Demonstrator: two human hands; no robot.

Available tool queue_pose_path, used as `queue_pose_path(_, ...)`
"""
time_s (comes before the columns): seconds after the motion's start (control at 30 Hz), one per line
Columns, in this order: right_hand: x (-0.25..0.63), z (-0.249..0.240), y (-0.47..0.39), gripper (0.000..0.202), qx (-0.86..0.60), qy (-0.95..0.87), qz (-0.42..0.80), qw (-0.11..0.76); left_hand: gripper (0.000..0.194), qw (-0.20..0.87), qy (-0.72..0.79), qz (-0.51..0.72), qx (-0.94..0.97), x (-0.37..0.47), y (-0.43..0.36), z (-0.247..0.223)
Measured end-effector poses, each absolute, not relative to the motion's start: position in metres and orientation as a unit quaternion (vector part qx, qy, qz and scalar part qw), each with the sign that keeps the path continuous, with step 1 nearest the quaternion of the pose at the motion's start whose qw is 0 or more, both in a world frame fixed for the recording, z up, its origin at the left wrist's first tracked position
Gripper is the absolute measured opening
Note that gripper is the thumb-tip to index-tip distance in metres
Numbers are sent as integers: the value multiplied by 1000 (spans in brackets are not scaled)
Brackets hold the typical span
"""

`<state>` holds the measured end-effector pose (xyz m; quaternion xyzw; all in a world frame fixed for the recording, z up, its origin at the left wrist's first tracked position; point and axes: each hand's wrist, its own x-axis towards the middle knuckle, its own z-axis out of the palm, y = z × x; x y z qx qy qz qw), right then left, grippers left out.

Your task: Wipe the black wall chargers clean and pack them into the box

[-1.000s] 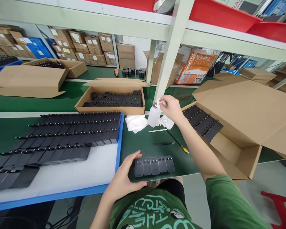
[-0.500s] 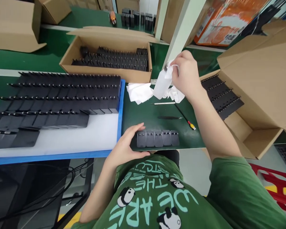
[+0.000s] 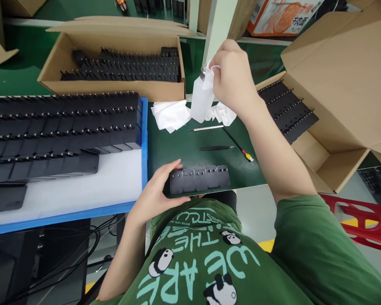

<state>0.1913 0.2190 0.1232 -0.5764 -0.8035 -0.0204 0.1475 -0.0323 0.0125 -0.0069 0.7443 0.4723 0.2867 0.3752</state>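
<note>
A row of several dark plastic pieces (image 3: 200, 179) lies at the table's front edge. My left hand (image 3: 160, 186) rests at the row's left end, thumb and fingers spread apart around it. Farther back, my right hand (image 3: 233, 76) pinches a white cloth or tissue at the top of a translucent white bottle (image 3: 200, 99) with a metal neck. That bottle stands between a folded white cloth (image 3: 171, 115) and a crumpled white tissue (image 3: 225, 113).
Tweezers (image 3: 216, 148), a thin white tool (image 3: 208, 128) and a cable with a yellow tip (image 3: 248, 157) lie mid-table. A blue-edged tray (image 3: 144, 144) at left holds black parts. Cardboard boxes (image 3: 114, 88) (image 3: 343, 169) with black parts stand behind and right.
The view has shifted, so the table's things appear farther left and slightly higher. My left hand stays by the row, and my right hand stays at the bottle's top.
</note>
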Motion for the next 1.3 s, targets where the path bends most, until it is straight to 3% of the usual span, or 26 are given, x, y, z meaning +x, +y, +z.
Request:
queue_pose_path(0.27,194,122,216,19,-556,-821,-10,126,91,349,480,288,752,-31,12,-9)
queue_pose_path(0.37,198,118,214,31,-549,-824,-8,139,91,345,482,286,753,-30,12,-10)
queue_pose_path(0.67,197,115,217,12,-551,-815,-16,178,92,335,478,290,759,-29,12,-8)
queue_pose_path(0.9,199,112,224,19,-538,-820,-1,197,91,352,478,287,752,-30,11,-9)
queue_pose_path(1.3,189,119,216,28,-578,-804,-7,138,89,358,476,275,755,-31,12,-10)
